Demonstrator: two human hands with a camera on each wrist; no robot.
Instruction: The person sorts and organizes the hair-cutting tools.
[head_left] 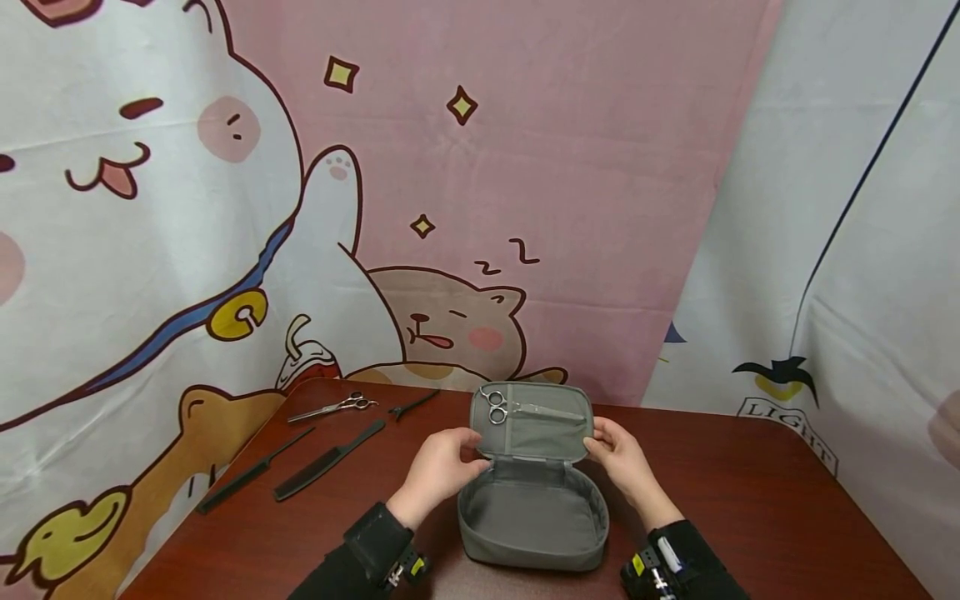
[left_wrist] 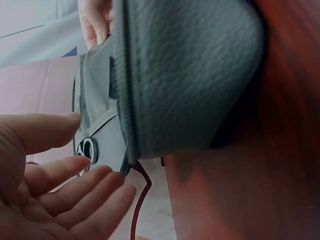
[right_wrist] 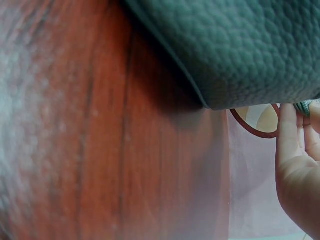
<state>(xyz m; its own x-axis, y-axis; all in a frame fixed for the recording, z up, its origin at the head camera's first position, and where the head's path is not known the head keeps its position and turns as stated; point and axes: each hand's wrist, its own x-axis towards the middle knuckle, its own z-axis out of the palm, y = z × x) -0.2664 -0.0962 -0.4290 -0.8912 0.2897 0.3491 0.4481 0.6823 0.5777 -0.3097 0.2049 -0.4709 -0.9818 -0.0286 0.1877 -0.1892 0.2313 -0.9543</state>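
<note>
A grey zippered case (head_left: 532,554) stands unzipped on the table, its lid (head_left: 551,442) raised at the back. Finger rings of scissors (head_left: 497,408) show in the lid's upper left, by a clear strip; the same rings (left_wrist: 90,150) appear in the left wrist view. My right hand (head_left: 628,467) pinches the lid's right edge, thumb in front. At the lid's lower left is my left hand (head_left: 442,468), thumb and fingers apart with nothing between them; whether it touches the lid I cannot tell. In the right wrist view, the right hand (right_wrist: 300,170) is partly cut off.
To the left on the brown table (head_left: 712,500) lie silver scissors (head_left: 330,409), a black tail comb (head_left: 243,479), a wider black handled comb (head_left: 326,462) and a small slim black tool (head_left: 414,404). A printed cartoon cloth (head_left: 585,208) hangs behind the table.
</note>
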